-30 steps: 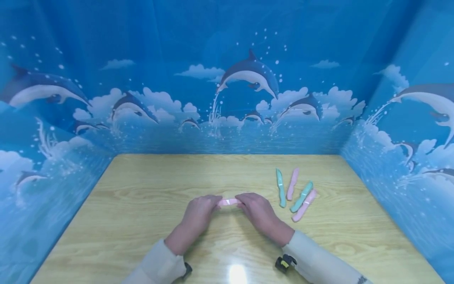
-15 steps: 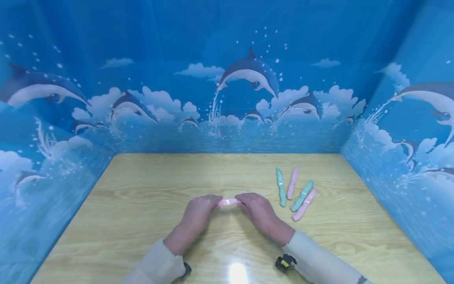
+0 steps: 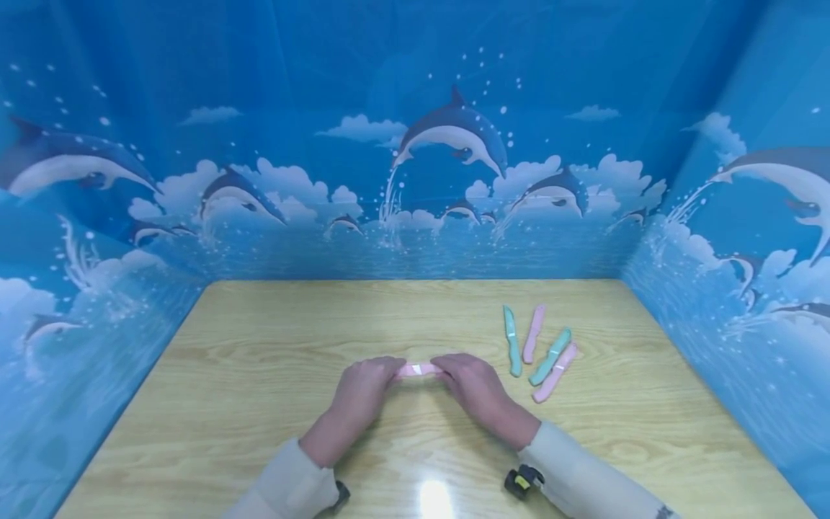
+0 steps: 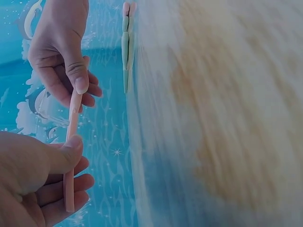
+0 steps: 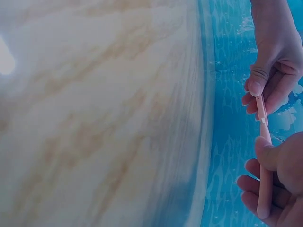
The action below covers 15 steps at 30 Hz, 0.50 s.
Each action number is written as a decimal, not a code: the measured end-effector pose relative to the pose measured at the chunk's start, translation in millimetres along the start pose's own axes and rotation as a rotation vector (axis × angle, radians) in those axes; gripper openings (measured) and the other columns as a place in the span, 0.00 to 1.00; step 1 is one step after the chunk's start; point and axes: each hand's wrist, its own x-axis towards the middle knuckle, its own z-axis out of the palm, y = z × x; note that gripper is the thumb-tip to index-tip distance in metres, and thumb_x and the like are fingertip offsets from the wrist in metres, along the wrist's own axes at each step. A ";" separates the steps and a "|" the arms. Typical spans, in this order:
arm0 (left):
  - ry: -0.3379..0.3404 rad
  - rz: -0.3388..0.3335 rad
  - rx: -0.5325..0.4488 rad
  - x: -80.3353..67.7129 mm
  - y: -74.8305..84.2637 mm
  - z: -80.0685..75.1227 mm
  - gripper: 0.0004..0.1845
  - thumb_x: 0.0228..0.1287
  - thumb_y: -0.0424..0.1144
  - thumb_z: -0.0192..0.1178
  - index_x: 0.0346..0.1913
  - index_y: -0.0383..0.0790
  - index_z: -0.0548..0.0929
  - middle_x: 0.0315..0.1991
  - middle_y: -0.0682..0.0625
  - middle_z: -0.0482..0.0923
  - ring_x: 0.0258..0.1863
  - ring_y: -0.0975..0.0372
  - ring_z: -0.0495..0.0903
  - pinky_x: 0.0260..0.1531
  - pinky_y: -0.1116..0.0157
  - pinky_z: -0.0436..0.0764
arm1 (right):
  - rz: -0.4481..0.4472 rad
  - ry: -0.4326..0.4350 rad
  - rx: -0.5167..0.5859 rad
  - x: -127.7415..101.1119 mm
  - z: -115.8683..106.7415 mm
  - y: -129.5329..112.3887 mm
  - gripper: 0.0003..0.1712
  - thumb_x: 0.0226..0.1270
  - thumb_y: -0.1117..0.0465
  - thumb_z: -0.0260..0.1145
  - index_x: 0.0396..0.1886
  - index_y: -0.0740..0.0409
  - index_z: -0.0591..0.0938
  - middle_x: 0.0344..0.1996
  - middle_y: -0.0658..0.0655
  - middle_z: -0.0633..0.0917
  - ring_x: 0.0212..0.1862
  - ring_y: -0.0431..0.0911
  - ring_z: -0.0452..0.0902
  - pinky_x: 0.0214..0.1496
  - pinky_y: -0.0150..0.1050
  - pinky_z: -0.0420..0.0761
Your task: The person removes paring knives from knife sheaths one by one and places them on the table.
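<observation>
A pink toy knife [image 3: 418, 370] spans the gap between both hands above the middle of the wooden table [image 3: 259, 360]; the left hand [image 3: 363, 393] pinches one end, the right hand [image 3: 476, 389] pinches the other. Four more knives [image 3: 534, 353] lie just right of the right hand, near the right edge; the table's left half lies open

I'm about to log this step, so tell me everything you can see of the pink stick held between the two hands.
The pink stick is a slim, smooth, plastic-looking bar with a small pale band near its middle. It lies roughly level, held above the wooden table. The left hand pinches one end and the right hand the other, thumbs on top. Its ends are hidden by fingers.
</observation>
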 end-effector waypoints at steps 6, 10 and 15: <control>-0.015 -0.026 0.009 -0.5 0.0 -0.3 0.12 0.58 0.35 0.68 0.45 0.43 0.86 0.44 0.48 0.86 0.43 0.57 0.86 0.44 0.61 0.85 | 0.000 -0.007 -0.003 0.0 0.0 0.2 0.16 0.58 0.65 0.72 0.47 0.59 0.85 0.43 0.56 0.88 0.47 0.49 0.84 0.52 0.44 0.83; -0.008 -0.018 0.010 -1.6 -0.7 0.8 0.11 0.57 0.35 0.68 0.45 0.42 0.87 0.43 0.47 0.86 0.42 0.57 0.86 0.43 0.61 0.86 | 0.010 -0.010 0.001 -1.2 -0.7 -0.1 0.15 0.58 0.65 0.72 0.47 0.58 0.85 0.43 0.56 0.88 0.47 0.49 0.84 0.52 0.44 0.83; 0.016 -0.004 0.005 -3.3 -3.0 2.4 0.11 0.55 0.35 0.69 0.43 0.41 0.87 0.41 0.47 0.87 0.39 0.57 0.87 0.39 0.61 0.86 | 0.022 -0.008 0.005 -2.9 -1.0 0.5 0.14 0.58 0.65 0.72 0.46 0.57 0.85 0.43 0.55 0.88 0.47 0.49 0.84 0.52 0.43 0.83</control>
